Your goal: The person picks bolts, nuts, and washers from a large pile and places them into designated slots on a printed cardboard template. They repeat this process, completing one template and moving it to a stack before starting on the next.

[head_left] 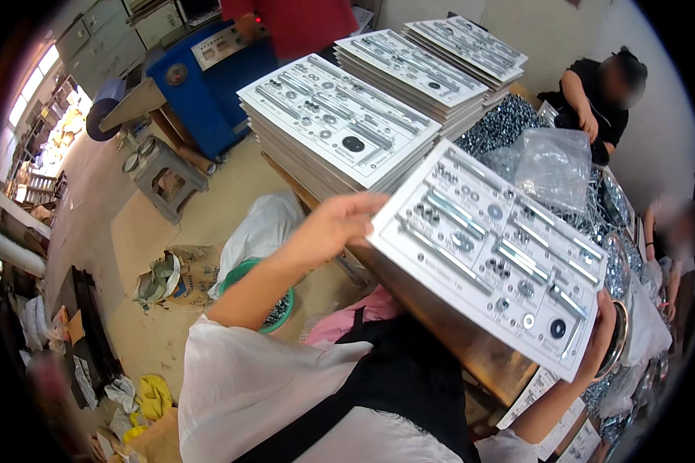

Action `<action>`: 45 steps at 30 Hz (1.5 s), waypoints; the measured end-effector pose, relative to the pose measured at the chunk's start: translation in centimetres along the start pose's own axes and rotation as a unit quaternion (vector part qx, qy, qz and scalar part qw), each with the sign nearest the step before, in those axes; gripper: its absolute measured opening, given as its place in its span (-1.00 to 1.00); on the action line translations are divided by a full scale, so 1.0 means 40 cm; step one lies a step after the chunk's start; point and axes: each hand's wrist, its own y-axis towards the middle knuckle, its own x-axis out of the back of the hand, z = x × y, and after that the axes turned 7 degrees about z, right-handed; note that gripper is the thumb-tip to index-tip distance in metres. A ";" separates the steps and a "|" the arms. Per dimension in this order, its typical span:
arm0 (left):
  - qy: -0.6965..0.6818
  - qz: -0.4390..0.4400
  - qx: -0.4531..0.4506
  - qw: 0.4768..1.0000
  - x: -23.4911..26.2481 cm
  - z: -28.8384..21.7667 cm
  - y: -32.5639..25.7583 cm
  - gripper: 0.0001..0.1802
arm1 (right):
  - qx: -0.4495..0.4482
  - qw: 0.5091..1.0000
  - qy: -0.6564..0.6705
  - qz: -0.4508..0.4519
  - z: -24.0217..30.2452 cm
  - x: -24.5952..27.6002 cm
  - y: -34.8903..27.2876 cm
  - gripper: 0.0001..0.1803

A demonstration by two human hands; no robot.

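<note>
A white hardware blister card (452, 266), packed with rods, nuts and washers, is held tilted between my two hands above the table's front edge. My left hand (353, 218) grips its left edge, fingers curled behind the card. At the lower right edge, my right hand (601, 336) clasps the card, with the fingers partly hidden behind it. Just beyond my left hand stands a tall stack of similar cards (340, 116). Two more stacks, a middle one (409, 65) and a far one (471, 46), rise behind it.
Loose metal fasteners (502, 127) heap on the table beside a clear plastic bag (552, 170). Two people sit across at right; a person in red stands by a blue machine (208, 85). A grey stool (166, 177) and a green basket (286, 312) of small parts are on the left.
</note>
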 end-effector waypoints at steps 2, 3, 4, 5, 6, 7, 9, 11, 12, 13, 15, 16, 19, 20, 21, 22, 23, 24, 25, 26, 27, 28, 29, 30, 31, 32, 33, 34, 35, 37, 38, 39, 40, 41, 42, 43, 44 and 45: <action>0.049 -0.014 -0.022 0.998 0.071 -0.055 0.024 -0.45 | -0.001 1.000 -0.004 -0.023 0.017 -0.026 0.067 -0.68; 0.061 -0.009 -0.029 0.998 0.096 -0.098 0.035 -0.44 | 0.009 1.000 -0.028 0.001 0.018 -0.019 0.105 -0.70; 0.065 -0.050 -0.018 0.996 0.110 -0.139 0.044 -0.44 | -0.015 0.999 0.022 0.048 0.025 -0.029 0.146 -0.70; 0.072 -0.061 -0.020 0.995 0.152 -0.165 0.063 -0.44 | -0.044 0.995 0.049 0.079 0.010 0.020 0.206 -0.70; 0.081 -0.079 -0.019 0.993 0.206 -0.184 0.077 -0.45 | -0.044 0.995 0.049 0.078 -0.023 -0.009 0.253 -0.69; 0.109 -0.104 -0.015 0.988 0.246 -0.209 0.093 -0.44 | -0.036 0.995 0.037 0.086 -0.054 -0.038 0.292 -0.68; 0.175 -0.160 -0.009 0.971 0.341 -0.250 0.122 -0.44 | -0.020 0.993 0.024 0.111 -0.128 -0.116 0.362 -0.66; 0.249 -0.207 0.016 0.946 0.436 -0.286 0.155 -0.42 | -0.030 0.990 0.050 0.131 -0.204 -0.230 0.399 -0.64; 0.270 -0.226 0.026 0.936 0.481 -0.302 0.178 -0.40 | -0.042 0.989 0.067 0.129 -0.242 -0.273 0.416 -0.64; 0.279 -0.238 0.011 0.930 0.532 -0.314 0.191 -0.41 | -0.054 0.986 0.086 0.131 -0.281 -0.323 0.436 -0.63; 0.300 -0.269 0.003 0.915 0.659 -0.332 0.207 -0.40 | -0.070 0.982 0.107 0.140 -0.316 -0.435 0.459 -0.63; 0.306 -0.275 0.004 0.911 0.732 -0.338 0.204 -0.38 | -0.077 0.979 0.118 0.147 -0.325 -0.513 0.454 -0.63; 0.297 -0.285 0.055 0.910 0.791 -0.377 0.204 -0.29 | -0.089 0.973 0.154 0.151 -0.368 -0.629 0.476 -0.61; 0.302 -0.296 0.058 0.904 0.822 -0.374 0.206 -0.28 | -0.106 0.973 0.155 0.135 -0.384 -0.656 0.484 -0.61; 0.323 -0.303 0.067 0.894 0.855 -0.376 0.208 -0.27 | -0.108 0.972 0.157 0.140 -0.381 -0.683 0.478 -0.61; 0.320 -0.301 0.069 0.896 0.886 -0.371 0.204 -0.27 | -0.114 0.971 0.159 0.136 -0.372 -0.707 0.468 -0.63; 0.315 -0.297 0.071 0.899 0.894 -0.371 0.205 -0.27 | -0.116 0.971 0.160 0.134 -0.375 -0.718 0.468 -0.64; 0.311 -0.293 0.073 0.901 0.900 -0.369 0.209 -0.27 | -0.119 0.971 0.162 0.133 -0.379 -0.724 0.470 -0.65; 0.297 -0.304 0.072 0.902 0.905 -0.367 0.211 -0.26 | -0.121 0.971 0.157 0.137 -0.383 -0.725 0.473 -0.65; 0.300 -0.300 0.070 0.903 0.909 -0.362 0.208 -0.26 | -0.123 0.970 0.152 0.141 -0.390 -0.726 0.473 -0.64; 0.302 -0.296 0.068 0.904 0.911 -0.356 0.204 -0.26 | -0.126 0.970 0.147 0.145 -0.397 -0.726 0.474 -0.64; 0.305 -0.292 0.066 0.904 0.913 -0.353 0.202 -0.26 | -0.125 0.970 0.147 0.146 -0.402 -0.727 0.474 -0.64; 0.304 -0.295 0.066 0.903 0.913 -0.352 0.202 -0.26 | -0.123 0.971 0.146 0.147 -0.403 -0.728 0.475 -0.64; 0.304 -0.297 0.067 0.903 0.912 -0.351 0.203 -0.27 | -0.121 0.971 0.145 0.147 -0.405 -0.727 0.476 -0.63; 0.304 -0.299 0.067 0.902 0.908 -0.348 0.206 -0.27 | -0.125 0.970 0.153 0.140 -0.407 -0.724 0.476 -0.64; 0.319 -0.294 0.072 0.898 0.914 -0.347 0.211 -0.28 | -0.127 0.969 0.163 0.132 -0.407 -0.723 0.476 -0.65; 0.334 -0.289 0.077 0.894 0.924 -0.344 0.216 -0.28 | -0.128 0.969 0.172 0.124 -0.405 -0.720 0.476 -0.66; 0.348 -0.281 0.080 0.891 0.930 -0.341 0.221 -0.28 | -0.136 0.966 0.169 0.142 -0.401 -0.714 0.474 -0.66; 0.366 -0.289 0.076 0.881 0.934 -0.337 0.229 -0.31 | -0.141 0.963 0.166 0.156 -0.394 -0.701 0.472 -0.65; 0.408 -0.308 0.032 0.859 0.971 -0.323 0.211 -0.56 | -0.154 0.959 0.137 0.196 -0.367 -0.662 0.450 -0.62; 0.446 -0.327 0.017 0.833 1.005 -0.323 0.198 -0.66 | -0.168 0.958 0.116 0.201 -0.362 -0.624 0.440 -0.63; 0.476 -0.381 0.026 0.792 1.041 -0.330 0.179 -0.65 | -0.155 0.960 0.085 0.217 -0.355 -0.577 0.419 -0.64; 0.572 -0.390 -0.060 0.719 1.107 -0.349 0.115 -0.64 | -0.140 0.957 0.060 0.245 -0.346 -0.533 0.394 -0.64; 0.606 -0.416 -0.061 0.675 1.045 -0.343 0.136 -0.63 | -0.136 0.965 0.036 0.219 -0.350 -0.447 0.367 -0.64; 0.586 -0.403 -0.137 0.690 1.001 -0.356 0.112 -0.62 | -0.131 0.970 0.018 0.204 -0.349 -0.364 0.331 -0.65; 0.572 -0.384 -0.196 0.697 0.908 -0.357 0.119 -0.62 | -0.119 0.980 0.006 0.160 -0.354 -0.262 0.287 -0.66; 0.524 -0.358 -0.259 0.728 0.777 -0.340 0.137 -0.65 | -0.108 0.989 -0.011 0.103 -0.350 -0.149 0.230 -0.67; 0.485 -0.353 -0.288 0.747 0.632 -0.319 0.135 -0.68 | -0.087 0.996 -0.021 0.024 -0.357 -0.039 0.168 -0.69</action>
